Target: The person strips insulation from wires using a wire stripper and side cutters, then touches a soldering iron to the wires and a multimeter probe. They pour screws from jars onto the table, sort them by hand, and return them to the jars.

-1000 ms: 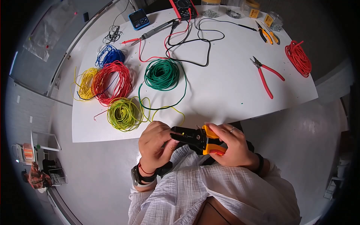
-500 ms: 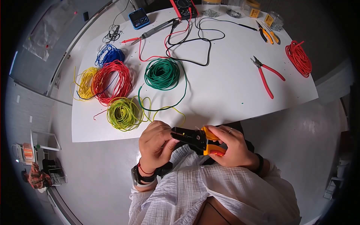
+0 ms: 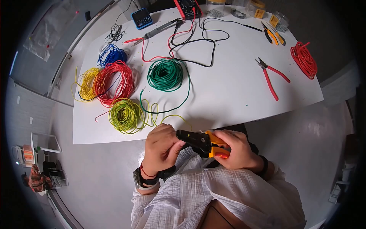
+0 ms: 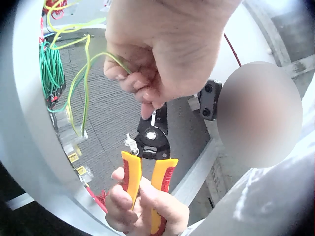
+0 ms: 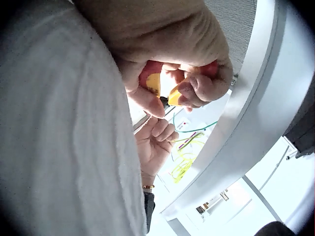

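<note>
My left hand (image 3: 160, 148) has its fingers curled round a yellow-green wire (image 4: 111, 58), which runs into the fist in the left wrist view. My right hand (image 3: 237, 149) grips the yellow and red handles of a wire stripper (image 3: 193, 139). The tool's black jaws point left, with their tips right at the left thumb and fingers. A small spot of yellow shows at the jaws; the rest of the wire's end is hidden. In the left wrist view the handles stand spread apart between the right fingers and thumb.
On the white table (image 3: 228, 87) lie a yellow-green coil (image 3: 125, 116), a green coil (image 3: 165, 75), red coils (image 3: 113, 83), a blue coil (image 3: 111, 56) and a yellow coil (image 3: 89, 84). Red-handled cutters (image 3: 272, 78) lie at right. A multimeter (image 3: 187, 7) and jars (image 3: 279, 21) stand at the back.
Both hands and the wire stripper have shifted slightly to the right. The loose stretch of yellow-green wire by the left hand has moved a little with them.
</note>
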Demonstrator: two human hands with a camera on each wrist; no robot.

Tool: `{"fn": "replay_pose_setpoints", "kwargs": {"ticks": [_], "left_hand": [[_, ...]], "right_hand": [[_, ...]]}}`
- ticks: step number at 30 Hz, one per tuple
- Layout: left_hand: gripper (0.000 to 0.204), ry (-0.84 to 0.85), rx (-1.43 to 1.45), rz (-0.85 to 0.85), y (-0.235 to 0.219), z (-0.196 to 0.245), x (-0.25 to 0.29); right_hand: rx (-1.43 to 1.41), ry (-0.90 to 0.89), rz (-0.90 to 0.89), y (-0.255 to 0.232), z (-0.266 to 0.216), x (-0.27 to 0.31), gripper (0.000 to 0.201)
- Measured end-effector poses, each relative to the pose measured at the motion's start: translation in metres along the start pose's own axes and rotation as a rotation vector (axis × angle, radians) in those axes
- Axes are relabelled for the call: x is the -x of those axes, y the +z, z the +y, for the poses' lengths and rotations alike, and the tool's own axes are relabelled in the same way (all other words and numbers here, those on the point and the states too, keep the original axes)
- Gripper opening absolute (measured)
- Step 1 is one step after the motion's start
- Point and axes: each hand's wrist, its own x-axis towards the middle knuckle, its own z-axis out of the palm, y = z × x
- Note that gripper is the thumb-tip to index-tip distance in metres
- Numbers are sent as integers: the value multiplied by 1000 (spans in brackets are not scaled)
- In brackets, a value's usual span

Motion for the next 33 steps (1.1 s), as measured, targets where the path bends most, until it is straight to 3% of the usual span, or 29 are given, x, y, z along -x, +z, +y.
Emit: {"fn": "replay_pose_setpoints", "kwargs": {"ticks": [6,9,11,21,23,26,27,30,31,33], "left_hand": [[6,-82,-26,-8,1,6,-2],[12,-100,25,54,4,7,-3],[13,-161,56,12,3,9,-3],[23,-241,79,21,1,11,-2],[24,-285,105,9,-1,12,-2],[25,-303,117,38,0,10,-3],[25,-302,116,38,0,11,-4],[23,-330,171,66,1,13,-4],[16,-301,147,50,0,13,-4],[9,-271,124,36,-1,13,-5]], "right_hand": [[-290,76,-129,-1,2,-4,45],[-517,194,-235,1,6,-1,42],[-840,324,-337,3,10,1,39],[-1210,423,-507,1,11,-4,40],[-1511,579,-602,4,15,-3,41],[-1678,627,-640,8,16,-5,42],[-1677,626,-641,9,15,-5,42],[-849,239,-239,10,3,-6,43],[-849,238,-238,10,2,-6,43],[-211,-28,10,9,1,-8,49]]}}
